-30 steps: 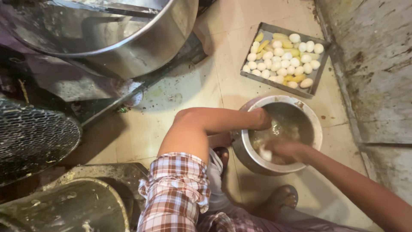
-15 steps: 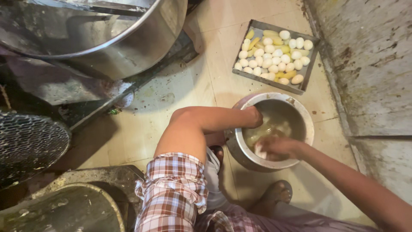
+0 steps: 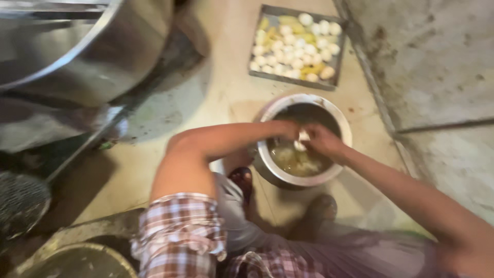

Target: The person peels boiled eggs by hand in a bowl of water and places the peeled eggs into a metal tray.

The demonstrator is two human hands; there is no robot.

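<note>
Tray [image 3: 267, 77] of eggs [image 3: 293, 46] beyond pot [image 3: 329, 110] — big vessel [image 3: 77, 56] left, wall [image 3: 432, 62] right.

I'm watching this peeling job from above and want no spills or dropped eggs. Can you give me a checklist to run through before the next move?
1. Both hands over the pot: ok, left hand and right hand meet above the liquid.
2. White egg between the fingers: ok, though blurred.
3. Pot upright on the floor: ok.
4. Tray within reach beyond the pot: ok.
5. Room on the tray: cannot tell, it looks nearly full.
6. Feet clear of the pot: not ok, one foot touches it.
</note>
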